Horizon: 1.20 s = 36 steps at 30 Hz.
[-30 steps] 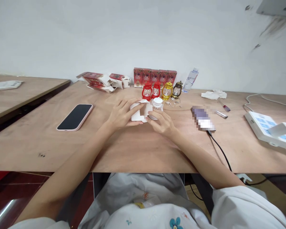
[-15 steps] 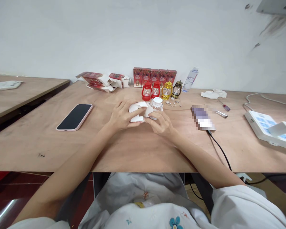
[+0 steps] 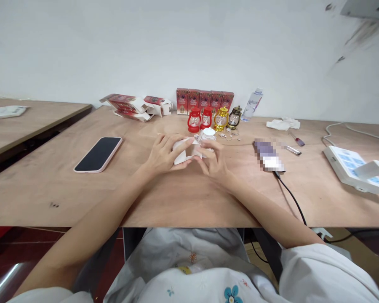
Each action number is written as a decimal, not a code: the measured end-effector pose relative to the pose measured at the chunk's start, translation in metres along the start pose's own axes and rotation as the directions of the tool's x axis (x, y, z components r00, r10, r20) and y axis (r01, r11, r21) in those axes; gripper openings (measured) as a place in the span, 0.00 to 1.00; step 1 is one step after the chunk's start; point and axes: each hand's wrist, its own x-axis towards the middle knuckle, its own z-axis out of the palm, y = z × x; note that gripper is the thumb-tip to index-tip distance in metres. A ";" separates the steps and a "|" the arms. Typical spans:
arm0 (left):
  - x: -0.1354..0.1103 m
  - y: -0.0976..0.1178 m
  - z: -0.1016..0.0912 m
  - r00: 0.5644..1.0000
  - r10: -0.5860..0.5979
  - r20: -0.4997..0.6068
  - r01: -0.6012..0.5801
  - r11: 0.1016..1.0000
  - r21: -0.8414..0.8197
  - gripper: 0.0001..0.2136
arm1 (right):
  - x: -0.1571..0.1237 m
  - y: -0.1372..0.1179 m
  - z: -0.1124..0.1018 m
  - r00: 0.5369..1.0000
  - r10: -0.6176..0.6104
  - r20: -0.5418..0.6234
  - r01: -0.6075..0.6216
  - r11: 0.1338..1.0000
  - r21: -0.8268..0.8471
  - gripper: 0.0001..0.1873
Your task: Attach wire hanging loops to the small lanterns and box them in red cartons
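Note:
Between my hands is a small white paper box [image 3: 183,152] whose end gapes toward the right. My left hand [image 3: 164,155] is wrapped round its left side, fingers over the top and thumb along the near side. The fingertips of my right hand [image 3: 215,162] close on the flaps at the open end. Just behind the box stands a white and clear miniature lantern [image 3: 209,134], partly hidden by my right fingers. Farther back are two red lanterns [image 3: 194,120], a gold lantern [image 3: 221,119] and a bronze lantern [image 3: 234,118]. Small metal bits [image 3: 229,135] lie near them.
Several red printed boxes [image 3: 205,101] stand against the wall, with opened cartons [image 3: 129,107] to their left. A phone [image 3: 98,155] lies left; another phone [image 3: 268,156] with a cable lies right. A bottle [image 3: 252,105], tissue [image 3: 283,124], screwdriver [image 3: 298,140] and power strip [image 3: 355,170] are also there.
The white box has turned, so its open end shows more. My right fingers have shifted onto its flaps, and the lantern behind stays in place.

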 end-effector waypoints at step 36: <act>0.005 0.016 0.002 0.979 0.017 -0.203 -0.026 0.999 -0.044 0.18 | 0.013 -0.020 0.007 0.754 0.532 0.386 -0.627 0.407 0.664 0.26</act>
